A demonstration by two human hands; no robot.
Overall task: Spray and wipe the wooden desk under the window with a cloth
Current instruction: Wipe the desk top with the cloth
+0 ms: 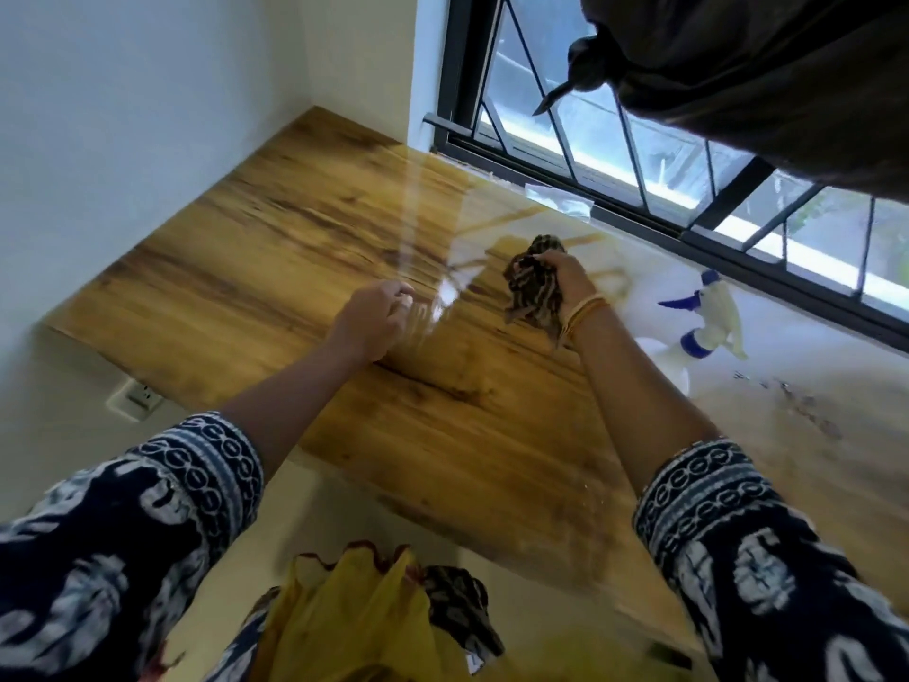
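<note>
The right hand (565, 278) is closed in a fist around a bunched, dark patterned cloth (533, 287), gripping it from the window side; folds of the cloth stick out above the knuckles and a loose end hangs down past the wrist, where yellow bangles (583, 312) sit. The cloth is over the middle of the wooden desk (275, 258), but whether it presses on the wood or is lifted just clear cannot be told.

The left hand (376, 317) is over the desk beside the cloth, palm down, fingers curled in and the fingertips pinched together. It seems to hold the edge of a thin, clear film (433, 228) that shows only as pale streaks and glare rising toward the window; the grip itself is too blurred to be sure of.

The desk runs along the wall under the barred window (615, 155), its long axis following the sill, the grain running the same way.

A white spray bottle (708, 322) with a blue trigger and collar lies on its side on the bright, glare-washed part of the desk near the sill, well apart from the right hand, nozzle pointing toward the cloth, body trailing toward the near edge.
</note>
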